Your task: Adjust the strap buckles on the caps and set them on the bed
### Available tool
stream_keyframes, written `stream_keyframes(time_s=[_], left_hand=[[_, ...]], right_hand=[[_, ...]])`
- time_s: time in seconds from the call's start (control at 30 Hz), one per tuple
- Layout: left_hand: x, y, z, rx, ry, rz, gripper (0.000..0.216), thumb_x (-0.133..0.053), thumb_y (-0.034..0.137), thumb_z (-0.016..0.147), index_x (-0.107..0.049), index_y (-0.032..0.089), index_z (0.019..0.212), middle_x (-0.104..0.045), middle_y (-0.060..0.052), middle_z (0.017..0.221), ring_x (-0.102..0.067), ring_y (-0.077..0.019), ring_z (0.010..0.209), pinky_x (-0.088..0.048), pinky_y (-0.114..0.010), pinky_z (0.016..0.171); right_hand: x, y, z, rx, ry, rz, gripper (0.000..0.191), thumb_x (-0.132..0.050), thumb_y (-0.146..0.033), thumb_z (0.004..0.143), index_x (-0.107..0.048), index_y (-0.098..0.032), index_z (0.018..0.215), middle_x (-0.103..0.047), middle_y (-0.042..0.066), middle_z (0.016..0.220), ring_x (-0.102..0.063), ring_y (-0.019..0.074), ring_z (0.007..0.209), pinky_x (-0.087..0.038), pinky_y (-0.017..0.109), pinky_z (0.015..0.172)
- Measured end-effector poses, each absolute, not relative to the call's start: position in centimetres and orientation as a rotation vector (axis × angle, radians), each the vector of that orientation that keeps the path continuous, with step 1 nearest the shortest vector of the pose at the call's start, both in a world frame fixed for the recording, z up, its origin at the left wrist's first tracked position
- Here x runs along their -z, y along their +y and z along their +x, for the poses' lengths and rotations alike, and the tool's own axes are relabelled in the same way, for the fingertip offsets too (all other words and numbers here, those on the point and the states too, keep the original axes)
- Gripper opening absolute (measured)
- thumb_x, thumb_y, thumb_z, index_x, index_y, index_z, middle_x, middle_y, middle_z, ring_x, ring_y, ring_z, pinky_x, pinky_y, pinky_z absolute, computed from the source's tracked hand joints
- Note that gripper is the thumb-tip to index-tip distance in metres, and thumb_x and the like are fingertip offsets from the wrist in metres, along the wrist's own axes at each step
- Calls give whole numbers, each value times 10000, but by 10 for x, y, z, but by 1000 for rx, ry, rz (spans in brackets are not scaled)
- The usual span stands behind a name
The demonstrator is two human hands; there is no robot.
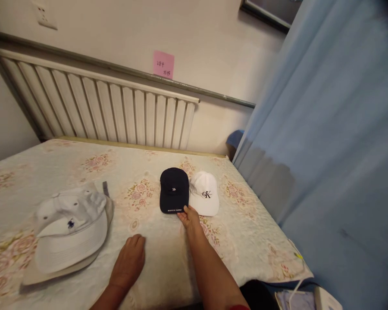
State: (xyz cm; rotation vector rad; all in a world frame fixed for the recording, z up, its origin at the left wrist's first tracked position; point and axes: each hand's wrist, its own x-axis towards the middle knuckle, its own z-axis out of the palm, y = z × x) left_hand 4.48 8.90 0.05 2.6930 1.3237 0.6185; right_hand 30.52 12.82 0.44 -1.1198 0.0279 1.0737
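My right hand [190,218] pinches the front edge of a black baseball cap's brim, thumb on top. The black cap [173,187] lies brim towards me, with a small white emblem on its front and white lettering along the brim. Touching its right side is a white cap [207,193] with black "CK" letters. My left hand [131,258] rests on the bedspread in a loose fist, with nothing showing in it. To its left a white cap with a dark blue horse-rider emblem [73,228] lies on top of a beige cap [109,211], mostly hidden beneath.
A floral bedspread [155,241] covers the bed. Behind it are a white radiator [116,107] and a wall with a pink note [163,64]. A blue curtain [326,150] hangs along the right edge. Cables and a white device [326,299] sit at lower right.
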Motion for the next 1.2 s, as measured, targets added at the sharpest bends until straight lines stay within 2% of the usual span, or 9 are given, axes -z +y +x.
stream_keyframes(time_s=[0.23,0.4,0.5,0.7,0.93,1.2], left_hand=[[-2,88,46,-624,1325,2713,251,-376,67,831,-572,166,953,-560,-96,977,-487,-238,952,-391,-386,858],[-6,87,46,-588,1330,2738,237,-367,78,841,-567,151,947,-548,-104,972,-483,-242,948,-393,-385,854],[-7,86,46,-558,1337,2734,237,-364,80,843,-563,153,948,-546,-101,975,-482,-240,959,-390,-379,860],[-10,85,47,-528,1365,2705,229,-382,78,834,-559,171,946,-543,-89,992,-480,-229,980,-377,-367,883],[-10,83,48,-505,1404,2679,222,-382,63,829,-550,174,922,-542,-86,972,-466,-227,955,-381,-367,863],[-7,78,48,-524,1465,2679,209,-382,43,823,-530,184,864,-525,-76,935,-463,-222,929,-385,-350,848]], right_hand=[[-2,128,303,-1021,-1,-1186,412,-623,-178,760,-501,-133,1151,-593,-20,630,-596,124,455,-584,327,553],[4,124,300,-941,24,-1250,594,-596,-238,783,-348,-136,1312,-548,-50,579,-662,184,497,-574,340,521],[8,118,296,-903,20,-1276,623,-592,-236,771,-333,-125,1327,-570,-43,564,-665,198,489,-566,352,510],[14,105,288,-843,-47,-1288,522,-562,-161,722,-423,-114,1223,-569,-51,512,-652,191,473,-569,362,531],[13,94,285,-811,-215,-1312,415,-530,-156,691,-471,-139,1102,-612,-30,559,-650,173,484,-568,337,532],[15,70,262,-688,-546,-1413,259,-476,-251,736,-580,-165,957,-628,-11,680,-599,112,472,-473,208,415]])
